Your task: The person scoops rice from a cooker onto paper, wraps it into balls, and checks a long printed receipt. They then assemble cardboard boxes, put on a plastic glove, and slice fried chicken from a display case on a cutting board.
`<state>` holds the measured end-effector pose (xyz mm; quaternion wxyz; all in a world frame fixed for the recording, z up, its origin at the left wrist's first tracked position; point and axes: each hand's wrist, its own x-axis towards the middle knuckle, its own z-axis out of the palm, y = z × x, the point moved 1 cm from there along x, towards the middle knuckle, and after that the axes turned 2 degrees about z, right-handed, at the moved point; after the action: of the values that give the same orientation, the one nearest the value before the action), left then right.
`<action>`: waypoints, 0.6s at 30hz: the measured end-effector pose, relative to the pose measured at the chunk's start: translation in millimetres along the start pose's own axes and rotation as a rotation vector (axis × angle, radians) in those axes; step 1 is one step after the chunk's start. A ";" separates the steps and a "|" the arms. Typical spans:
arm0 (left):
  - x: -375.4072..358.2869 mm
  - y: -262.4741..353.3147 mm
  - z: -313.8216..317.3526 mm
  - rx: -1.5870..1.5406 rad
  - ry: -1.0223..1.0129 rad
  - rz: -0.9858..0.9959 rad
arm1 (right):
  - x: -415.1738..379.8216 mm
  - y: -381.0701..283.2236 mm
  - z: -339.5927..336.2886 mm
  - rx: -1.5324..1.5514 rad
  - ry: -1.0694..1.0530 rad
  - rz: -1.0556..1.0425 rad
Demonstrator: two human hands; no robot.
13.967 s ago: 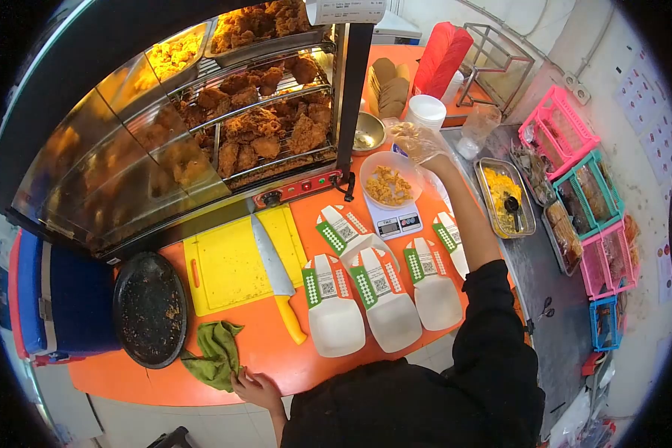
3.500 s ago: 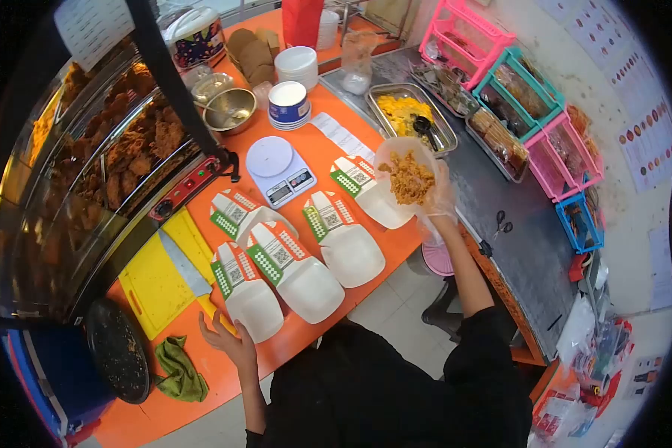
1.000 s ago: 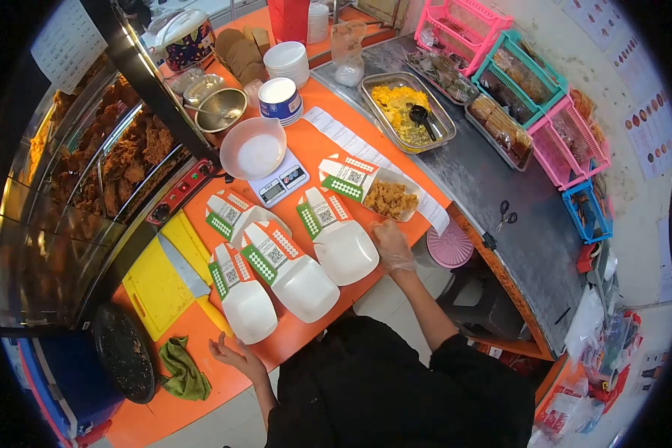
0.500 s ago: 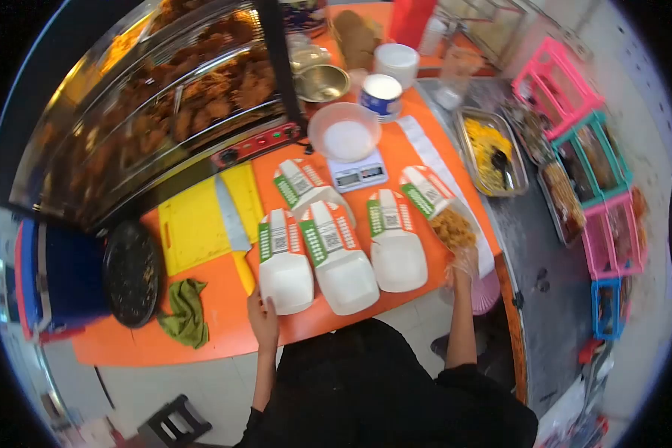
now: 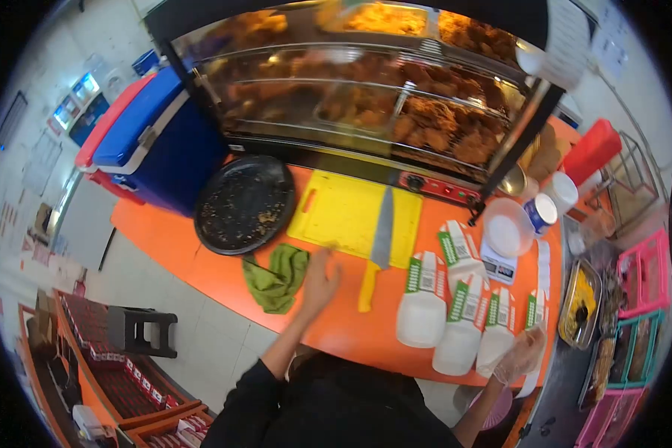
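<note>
My left hand [image 5: 321,282] is over the orange table beside the green cloth [image 5: 278,278], its fingers apart and slightly blurred, holding nothing. To its right a knife [image 5: 381,228] with a yellow handle lies on the yellow cutting board [image 5: 336,213]. My right hand [image 5: 521,357], in a clear glove, is at the rightmost food carton [image 5: 535,308] and covers its lower part; what its fingers hold, if anything, is hidden. White open cartons [image 5: 422,321] with green and orange lids stand between my hands, and a bowl rests on the scale [image 5: 498,265].
A glass warming cabinet [image 5: 351,97] of fried food spans the back. A black round pan [image 5: 245,205] and a blue cooler box [image 5: 164,149] are at the left. At the right are a metal tray [image 5: 580,302] of yellow food and pink and green baskets [image 5: 644,280].
The view has turned left. My left hand has left the leftmost carton and moved to the cloth. My right hand now hides the food that showed in the rightmost carton.
</note>
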<state>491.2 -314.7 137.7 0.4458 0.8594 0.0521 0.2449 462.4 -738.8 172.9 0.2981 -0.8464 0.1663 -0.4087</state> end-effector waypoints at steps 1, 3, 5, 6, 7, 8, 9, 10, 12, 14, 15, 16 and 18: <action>38.2 -6.7 -30.5 0.011 0.121 -0.018 | -5.2 -40.4 13.6 0.078 -0.042 -0.071; 122.6 -47.5 -90.7 -0.103 0.388 0.103 | -22.5 -93.5 40.5 0.199 -0.224 -0.104; 206.0 -84.4 -152.0 -0.050 0.500 0.059 | -62.6 -138.6 74.6 0.313 -0.389 -0.114; 252.8 -115.3 -175.2 -0.071 0.538 0.072 | -92.4 -151.1 98.7 0.442 -0.317 -0.101; 293.3 -126.2 -196.6 0.059 0.599 0.123 | -114.6 -170.5 118.5 0.564 -0.240 -0.090; 329.4 -136.3 -212.7 0.183 0.655 0.167 | -125.5 -198.9 127.1 0.555 -0.214 -0.083; 362.5 -149.9 -225.0 0.217 0.704 0.168 | -135.4 -226.8 126.6 0.362 -0.420 -0.195; 385.2 -165.5 -228.9 0.246 0.736 0.160 | -148.3 -246.0 121.1 0.149 -0.632 -0.284; 420.7 -188.2 -227.7 0.247 0.659 0.085 | -176.0 -276.5 114.8 0.014 -0.670 -0.235; 416.2 -167.4 -226.2 0.175 0.629 -0.019 | -196.7 -284.6 100.4 -0.100 -0.698 -0.175; 418.0 -171.2 -217.9 0.181 0.706 0.020 | -203.5 -285.9 95.0 -0.100 -0.660 -0.146; 419.5 -174.7 -212.2 0.188 0.798 0.053 | -208.1 -286.4 91.4 -0.095 -0.626 -0.131; 420.6 -167.9 -210.8 0.067 0.783 -0.042 | -216.1 -279.9 82.0 -0.175 -0.587 -0.106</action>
<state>782.2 71.2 264.0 0.3690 0.7138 0.2434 0.5432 405.9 -380.3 184.0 0.2373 -0.9583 0.0632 -0.1460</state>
